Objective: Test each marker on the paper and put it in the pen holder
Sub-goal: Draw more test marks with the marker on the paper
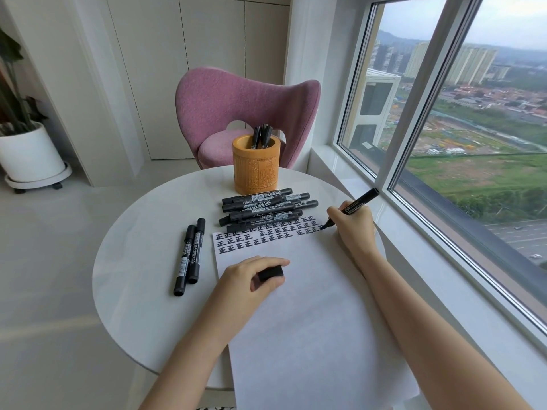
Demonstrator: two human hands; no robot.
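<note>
A white paper (305, 306) lies on the round white table (142, 255), with rows of black characters along its far edge. My right hand (352, 229) grips an uncapped black marker (359, 203), its tip touching the paper's far right corner. My left hand (251, 279) rests on the paper and pinches the black cap (270, 273). A pile of several capped black markers (266, 210) lies just beyond the paper. Behind it stands the orange pen holder (256, 165) with markers (260, 137) in it. Two more capped markers (191, 255) lie left of the paper.
A pink chair (245, 105) stands behind the table. A window sill and large window (444, 143) run along the right. A white plant pot (29, 155) sits on the floor at far left.
</note>
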